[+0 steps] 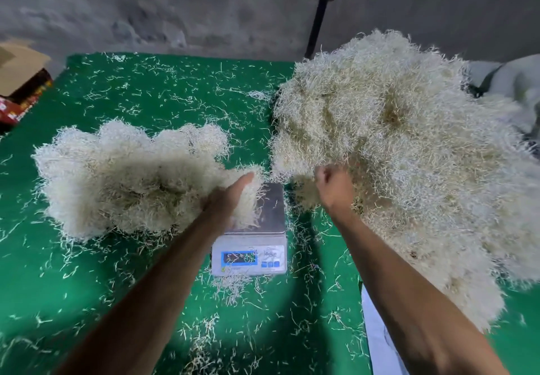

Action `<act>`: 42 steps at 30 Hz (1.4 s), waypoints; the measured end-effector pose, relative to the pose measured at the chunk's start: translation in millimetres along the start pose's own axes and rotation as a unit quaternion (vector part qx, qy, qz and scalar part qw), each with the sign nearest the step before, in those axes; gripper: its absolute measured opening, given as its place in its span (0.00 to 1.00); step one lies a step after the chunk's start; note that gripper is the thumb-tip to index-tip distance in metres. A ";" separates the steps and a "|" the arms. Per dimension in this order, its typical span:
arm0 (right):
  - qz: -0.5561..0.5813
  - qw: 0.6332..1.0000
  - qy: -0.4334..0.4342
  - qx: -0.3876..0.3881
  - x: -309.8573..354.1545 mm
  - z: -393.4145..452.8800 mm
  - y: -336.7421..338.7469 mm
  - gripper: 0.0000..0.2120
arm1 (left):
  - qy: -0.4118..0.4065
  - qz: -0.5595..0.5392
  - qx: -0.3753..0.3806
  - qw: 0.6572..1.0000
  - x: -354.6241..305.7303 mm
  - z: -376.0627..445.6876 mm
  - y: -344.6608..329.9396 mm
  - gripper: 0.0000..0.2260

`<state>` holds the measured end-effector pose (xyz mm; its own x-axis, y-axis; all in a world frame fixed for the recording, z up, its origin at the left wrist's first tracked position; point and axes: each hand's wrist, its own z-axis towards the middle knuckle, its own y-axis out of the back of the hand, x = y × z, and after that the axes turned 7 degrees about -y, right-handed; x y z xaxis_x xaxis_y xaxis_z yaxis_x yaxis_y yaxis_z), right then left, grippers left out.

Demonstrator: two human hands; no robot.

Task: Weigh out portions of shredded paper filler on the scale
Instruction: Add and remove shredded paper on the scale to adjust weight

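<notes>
A small white digital scale with a steel platform sits on the green table. My left hand is at the platform's left edge, fingers spread against a clump of cream shredded paper that joins the left pile. My right hand is closed in a fist at the near edge of the big right heap of shredded paper, gripping strands. The display is blurred and unreadable.
The green table cover is littered with loose shreds. A cardboard box stands at the far left edge. A black pole rises behind the heap. A white sheet lies at the near right.
</notes>
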<state>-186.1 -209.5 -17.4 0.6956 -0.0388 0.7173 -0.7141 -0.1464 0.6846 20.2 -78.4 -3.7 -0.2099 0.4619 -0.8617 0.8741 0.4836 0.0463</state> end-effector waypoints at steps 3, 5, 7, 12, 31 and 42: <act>0.118 0.951 0.014 0.287 28.0 -51.3 -24.0 0.24 | 0.028 -0.150 0.117 0.981 12.7 -13.3 -7.0 0.28; 0.088 0.945 0.033 0.312 35.5 -73.8 -43.3 0.31 | 0.026 -0.142 0.075 0.987 19.4 -26.2 -5.2 0.20; 0.117 0.960 0.006 0.254 40.9 -83.4 -54.7 0.31 | -0.003 -0.107 -0.024 0.994 25.5 -33.4 3.6 0.25; 0.134 0.968 -0.029 0.209 40.0 -77.5 -48.0 0.39 | -0.037 -0.174 -0.069 0.982 26.4 -50.8 43.1 0.20; 0.089 0.983 -0.123 0.100 -37.0 -101.3 -43.3 0.20 | 0.023 -0.169 -0.062 0.983 76.8 -69.6 56.0 0.18; -0.152 0.967 -0.038 0.200 -87.0 -67.7 -49.6 0.26 | -0.082 0.089 -0.143 0.982 94.4 -44.0 50.8 0.11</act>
<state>-216.6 -132.0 -105.0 0.8837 -0.0046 0.4680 -0.3981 -0.5333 0.7464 25.6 22.5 -60.5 0.0283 0.4430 -0.8961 0.7272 0.6060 0.3225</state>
